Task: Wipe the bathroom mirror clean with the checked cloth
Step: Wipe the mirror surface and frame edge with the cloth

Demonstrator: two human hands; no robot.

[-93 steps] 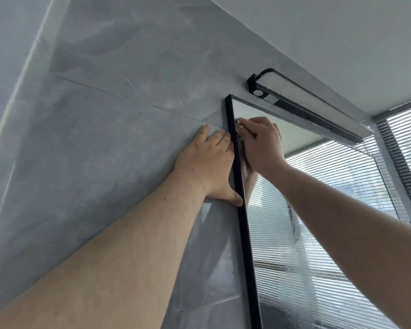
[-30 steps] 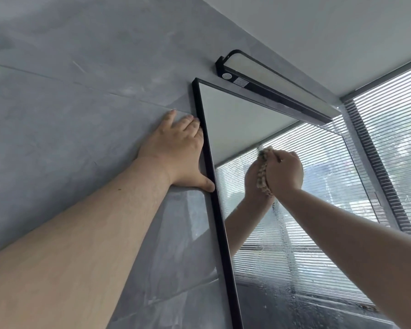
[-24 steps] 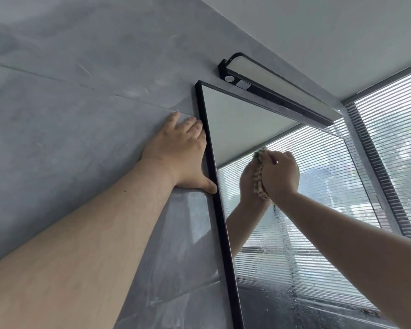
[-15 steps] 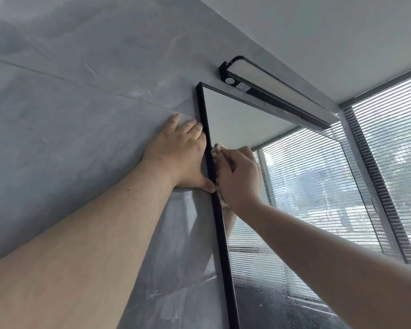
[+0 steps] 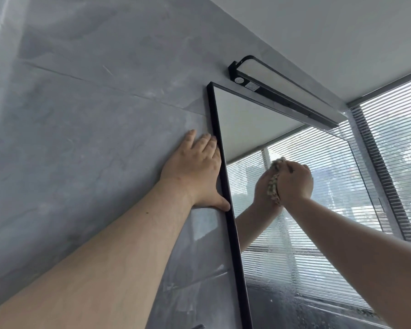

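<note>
Partway there: top clear, lower glass streaked

Bunched into a soft wad, the checked cloth (image 5: 273, 185) is pressed against the mirror (image 5: 244, 119) in its upper half, a little in from the left edge. The right hand (image 5: 296, 182) grips it, fingers curled round the beige-and-dark weave. Above that spot the glass reflects the ceiling cleanly, so the top band looks done. Below it, droplets and hazy streaks run down the pane, and that lower stretch is probably what remains. The left hand (image 5: 195, 172) lies flat and open on the wall (image 5: 93, 138), fingers straight, thumb touching the thin black frame (image 5: 234, 236). The wall is smooth grey stone-look tile with pale veins. A long black lamp (image 5: 282, 92) sits just above the mirror, and slatted blinds (image 5: 394, 150) cover the window at right.
</note>
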